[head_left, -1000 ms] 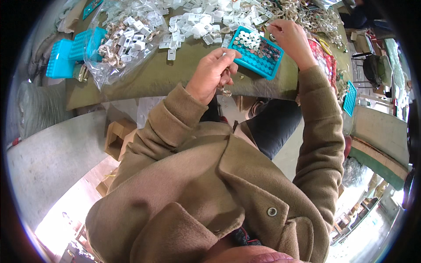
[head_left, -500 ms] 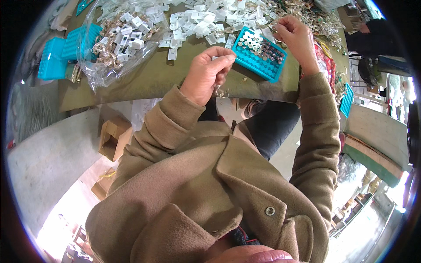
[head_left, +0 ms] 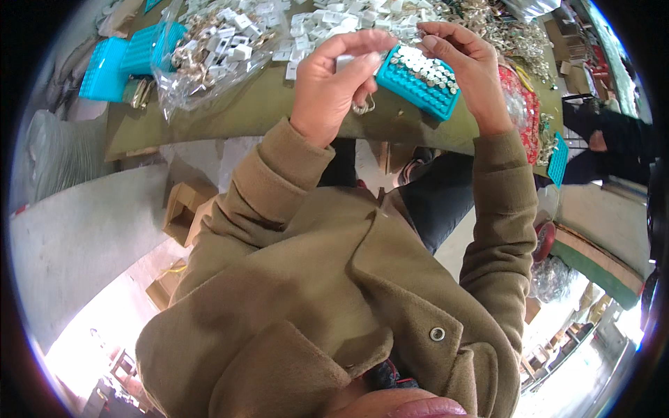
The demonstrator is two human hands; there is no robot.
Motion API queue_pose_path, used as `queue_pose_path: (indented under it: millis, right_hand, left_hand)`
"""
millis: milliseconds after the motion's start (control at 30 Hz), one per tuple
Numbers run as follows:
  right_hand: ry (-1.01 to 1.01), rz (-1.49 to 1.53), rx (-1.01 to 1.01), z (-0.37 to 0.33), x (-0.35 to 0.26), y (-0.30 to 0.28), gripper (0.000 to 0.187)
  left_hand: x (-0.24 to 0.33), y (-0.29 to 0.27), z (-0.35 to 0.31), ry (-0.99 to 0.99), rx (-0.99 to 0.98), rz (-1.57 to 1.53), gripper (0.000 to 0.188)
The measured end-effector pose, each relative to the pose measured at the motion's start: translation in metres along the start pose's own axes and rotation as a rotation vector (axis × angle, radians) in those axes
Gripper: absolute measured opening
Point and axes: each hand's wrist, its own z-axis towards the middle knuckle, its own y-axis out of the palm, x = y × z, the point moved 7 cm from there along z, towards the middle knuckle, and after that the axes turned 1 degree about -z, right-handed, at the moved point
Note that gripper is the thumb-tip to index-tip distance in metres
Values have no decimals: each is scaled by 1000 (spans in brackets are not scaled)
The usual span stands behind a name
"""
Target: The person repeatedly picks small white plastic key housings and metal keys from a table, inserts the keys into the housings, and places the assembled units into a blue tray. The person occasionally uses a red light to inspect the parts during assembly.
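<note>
My left hand (head_left: 322, 87) is curled round a small white plastic piece (head_left: 344, 62), mostly hidden by the fingers. A thin metal loop (head_left: 364, 106) hangs below these fingers. To its right lies a turquoise ridged tray (head_left: 437, 110) holding rows of small round pieces (head_left: 425, 67), whitish and shiny. Above the tray's far right side is my right hand (head_left: 470, 70), thumb and forefinger pinched together. Whatever sits at those fingertips is too small to make out.
A heap of white plastic pieces (head_left: 327, 21) spreads behind my hands. On the left lie a clear bag (head_left: 171, 94) of white and gold pieces and turquoise trays (head_left: 104, 70). Tangled metal pieces (head_left: 523, 42) and a red patterned item (head_left: 519, 104) lie right. A dark-clothed person (head_left: 613, 139) is beyond.
My left hand has risen with the white piece, its fingers now stretched toward the tray. My right hand has shifted slightly left, over the tray's edge. The whole view has tilted a little.
</note>
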Motion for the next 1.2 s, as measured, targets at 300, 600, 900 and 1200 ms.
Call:
queue_pose_path:
  millis: [300,600,900,1200]
  right_hand:
    - [-40,94,-119,-39,-18,30,22]
    - [-101,87,-29,-66,-22,28,19]
    - [48,431,319,-97,-1,39,11]
    - [37,836,338,-110,20,53,13]
  left_hand:
    - [-19,-4,-12,-293,-28,161,14]
    - [-35,17,-27,-350,-81,-87,7]
    - [-28,27,-36,-103,25,188,9]
    - [-19,40,-43,111,3,369,2]
